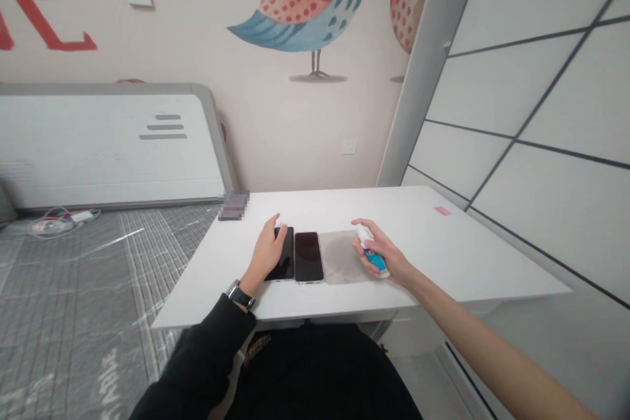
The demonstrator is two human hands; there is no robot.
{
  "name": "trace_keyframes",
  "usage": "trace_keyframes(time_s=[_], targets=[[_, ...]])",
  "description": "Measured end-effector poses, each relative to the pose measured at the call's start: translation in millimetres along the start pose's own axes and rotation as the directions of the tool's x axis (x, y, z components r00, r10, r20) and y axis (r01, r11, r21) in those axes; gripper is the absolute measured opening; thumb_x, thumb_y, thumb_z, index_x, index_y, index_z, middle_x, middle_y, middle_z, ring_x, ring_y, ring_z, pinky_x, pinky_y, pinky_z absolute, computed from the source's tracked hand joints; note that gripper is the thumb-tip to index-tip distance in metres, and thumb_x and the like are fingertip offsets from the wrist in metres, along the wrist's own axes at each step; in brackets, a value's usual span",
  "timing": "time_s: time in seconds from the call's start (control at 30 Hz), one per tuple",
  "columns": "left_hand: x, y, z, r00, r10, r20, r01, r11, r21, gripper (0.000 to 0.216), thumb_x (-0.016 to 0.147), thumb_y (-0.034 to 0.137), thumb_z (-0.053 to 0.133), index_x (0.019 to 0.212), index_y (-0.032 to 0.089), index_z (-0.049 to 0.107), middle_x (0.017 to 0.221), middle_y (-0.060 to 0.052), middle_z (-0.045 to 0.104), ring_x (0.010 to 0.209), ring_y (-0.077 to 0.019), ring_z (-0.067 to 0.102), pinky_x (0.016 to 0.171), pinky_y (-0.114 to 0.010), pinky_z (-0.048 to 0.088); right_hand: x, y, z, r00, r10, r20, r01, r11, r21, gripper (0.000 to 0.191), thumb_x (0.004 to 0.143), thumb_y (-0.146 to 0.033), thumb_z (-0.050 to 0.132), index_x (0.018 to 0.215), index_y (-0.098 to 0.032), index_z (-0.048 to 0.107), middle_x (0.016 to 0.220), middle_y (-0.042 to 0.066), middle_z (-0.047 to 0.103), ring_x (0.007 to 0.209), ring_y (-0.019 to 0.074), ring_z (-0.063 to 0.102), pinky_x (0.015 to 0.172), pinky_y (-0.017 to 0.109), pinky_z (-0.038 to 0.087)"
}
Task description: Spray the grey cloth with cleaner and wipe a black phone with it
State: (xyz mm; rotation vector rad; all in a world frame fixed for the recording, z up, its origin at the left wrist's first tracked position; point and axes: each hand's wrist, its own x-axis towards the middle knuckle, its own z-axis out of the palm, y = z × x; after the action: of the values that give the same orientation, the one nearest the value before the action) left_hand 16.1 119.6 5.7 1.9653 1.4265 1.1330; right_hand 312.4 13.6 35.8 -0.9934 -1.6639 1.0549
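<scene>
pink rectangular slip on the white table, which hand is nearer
Right. The right hand is left of the slip; the left hand is farther left, over a black rectangular phone.

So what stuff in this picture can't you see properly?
All in the head view:
- Black device: its left side is hidden by the left hand.
- Bottle: its label is too small to read, partly covered by the right hand.
- Dark thing at the corner: pixelated.
- Big bird: cut off by the top edge.
</scene>
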Motion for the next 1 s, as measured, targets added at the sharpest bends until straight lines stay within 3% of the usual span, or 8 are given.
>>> trace_keyframes(time_s=[0.07, 0.1, 0.17, 0.23, 0.3, 0.47, 0.6, 1.0], targets=[[0, -1, 1, 1.000, 0.003, 0.008, -0.003, 1.000, -0.006, 0.054, 0.101, 0.044, 0.044, 0.145, 0.013, 0.049, 0.155, -0.020, 0.052, 0.146, -0.0304, 0.048, 0.123, -0.050, 0.035, 4, 7, -11, 0.999, -0.032, -0.002, 0.031, 0.981, -0.190, 0.052, 0.094, -0.051, 0.062, 0.142, -0.036, 0.047, 0.109, 0.004, 0.069, 0.070, 0.0194, 0.066, 0.064, 0.035, 0.058], [1, -2, 2, 1.000, 0.005, 0.010, -0.005, 1.000, -0.009, 0.054, 0.101, 0.043, 0.045, 0.145, 0.013, 0.050, 0.155, -0.021, 0.053, 0.145, -0.0304, 0.049, 0.123, -0.050, 0.035, 5, 10, -17, 0.999, -0.047, 0.004, 0.046, 0.958, -0.283, 0.052, 0.094, -0.047, 0.065, 0.143, -0.036, 0.050, 0.124, 0.007, 0.069, 0.091, 0.0251, 0.071, 0.081, 0.042, 0.060], [1, -3, 3, 1.000, 0.006, 0.012, -0.006, 1.000, -0.015, 0.053, 0.100, 0.042, 0.045, 0.145, 0.013, 0.050, 0.154, -0.021, 0.053, 0.145, -0.0304, 0.050, 0.123, -0.049, 0.036, 7, 15, -28, 0.997, -0.068, 0.031, 0.075, 0.893, -0.444, 0.049, 0.097, -0.043, 0.061, 0.144, -0.035, 0.054, 0.146, 0.006, 0.061, 0.126, 0.0321, 0.062, 0.109, 0.053, 0.048], [1, -4, 4, 1.000, 0.007, 0.013, -0.006, 1.000, -0.020, 0.054, 0.100, 0.042, 0.045, 0.145, 0.013, 0.049, 0.154, -0.021, 0.052, 0.144, -0.0305, 0.050, 0.123, -0.050, 0.036, 8, 19, -36, 0.995, -0.071, 0.074, 0.101, 0.820, -0.564, 0.045, 0.101, -0.040, 0.055, 0.146, -0.034, 0.055, 0.152, 0.005, 0.058, 0.138, 0.0324, 0.055, 0.118, 0.055, 0.039], [1, -5, 5, 1.000, 0.010, 0.015, -0.010, 1.000, -0.023, 0.054, 0.101, 0.043, 0.044, 0.145, 0.012, 0.049, 0.154, -0.021, 0.052, 0.144, -0.0302, 0.050, 0.123, -0.049, 0.036, 7, 24, -42, 0.991, -0.062, 0.118, 0.124, 0.746, -0.654, 0.043, 0.103, -0.036, 0.050, 0.145, -0.032, 0.057, 0.150, 0.006, 0.060, 0.135, 0.0321, 0.058, 0.115, 0.053, 0.042], [1, -6, 4, 1.000, 0.021, 0.022, -0.020, 1.000, -0.016, 0.053, 0.101, 0.043, 0.045, 0.144, 0.013, 0.050, 0.153, -0.021, 0.054, 0.142, -0.0295, 0.052, 0.122, -0.049, 0.036, 3, 31, -45, 0.982, -0.026, 0.185, 0.165, 0.579, -0.798, 0.035, 0.102, -0.027, 0.048, 0.133, -0.030, 0.065, 0.133, 0.007, 0.071, 0.104, 0.0300, 0.074, 0.095, 0.046, 0.056], [1, -5, 4, 0.999, 0.030, 0.026, -0.030, 1.000, -0.005, 0.053, 0.101, 0.044, 0.044, 0.143, 0.013, 0.051, 0.152, -0.021, 0.055, 0.140, -0.0296, 0.054, 0.122, -0.048, 0.037, 4, 33, -45, 0.986, -0.036, 0.162, 0.159, 0.487, -0.859, 0.040, 0.105, -0.027, 0.044, 0.143, -0.028, 0.055, 0.141, 0.010, 0.066, 0.110, 0.0316, 0.073, 0.093, 0.047, 0.057], [-1, 1, 2, 0.998, 0.052, 0.037, -0.053, 0.997, 0.055, 0.047, 0.100, 0.042, 0.045, 0.137, 0.015, 0.056, 0.145, -0.018, 0.060, 0.139, -0.0292, 0.054, 0.120, -0.047, 0.039, 6, 34, -50, 0.981, -0.031, 0.190, 0.187, 0.396, -0.899, 0.035, 0.105, -0.026, 0.048, 0.138, -0.029, 0.059, 0.134, 0.006, 0.070, 0.100, 0.0275, 0.075, 0.087, 0.040, 0.058]])
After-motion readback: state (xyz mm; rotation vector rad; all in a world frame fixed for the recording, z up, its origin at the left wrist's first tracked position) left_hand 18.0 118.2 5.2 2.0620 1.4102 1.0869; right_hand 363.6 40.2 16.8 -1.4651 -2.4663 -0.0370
